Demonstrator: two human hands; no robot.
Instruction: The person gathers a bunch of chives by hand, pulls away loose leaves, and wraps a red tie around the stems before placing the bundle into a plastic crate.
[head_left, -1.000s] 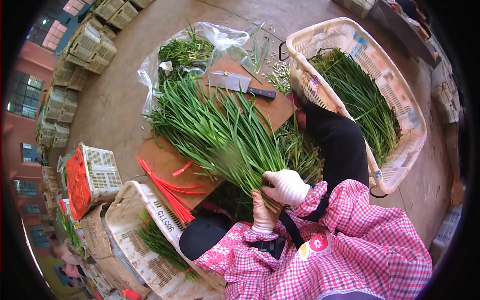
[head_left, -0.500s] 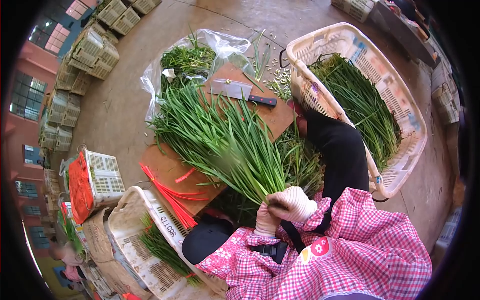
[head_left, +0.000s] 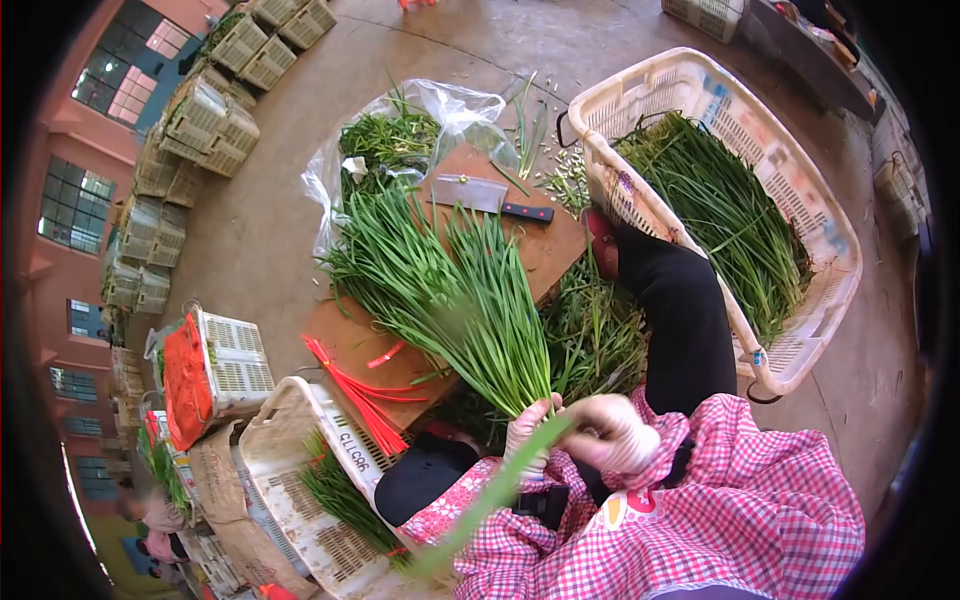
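My gloved left hand (head_left: 524, 432) is wrapped round the pale stem end of a large bunch of garlic chives (head_left: 440, 290). The leaves fan away from me across a brown board (head_left: 545, 255). Just to the right, my gloved right hand (head_left: 616, 434) pinches one green leaf (head_left: 510, 482), which sweeps blurred toward the lower left, close to the camera. Beyond the bunch lies a cleaver (head_left: 470, 192) with a black handle, flat on the board. Red strips (head_left: 372, 412) rest at the board's near left corner.
A white crate of chives (head_left: 610, 150) stands at right, beside my leg. Another white crate (head_left: 290, 430) is at lower left. A plastic bag of greens (head_left: 465, 105) lies behind the board, with trimmings (head_left: 600, 330) beneath. Stacked crates (head_left: 210, 125) line the left wall.
My right hand has come away from the bunch to the right, drawing out a single leaf. My left hand keeps its hold. The view has shifted slightly.
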